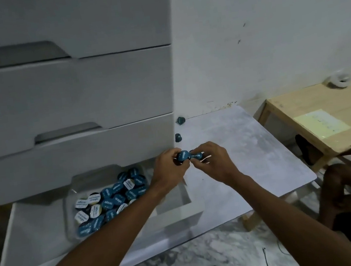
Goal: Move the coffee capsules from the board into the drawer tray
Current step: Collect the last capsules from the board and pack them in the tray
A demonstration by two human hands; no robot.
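My left hand (169, 164) grips a blue-lidded coffee capsule (183, 155) at the left edge of the grey marble-look board (247, 157). My right hand (212, 160) pinches a second blue capsule (196, 157) right beside it, the two capsules touching. Two more dark capsules lie on the board by the cabinet side, one at the back (180, 120) and one nearer (178, 137). In the open bottom drawer (176, 216), a clear plastic tray (69, 213) holds several blue and white-lidded capsules (112, 199).
A white drawer cabinet (71, 97) stands on the left with its upper drawers closed. A wooden stool (328, 117) with a tape roll (339, 80) and a yellow paper stands at the right. A second person's knee (341, 180) is at the right edge.
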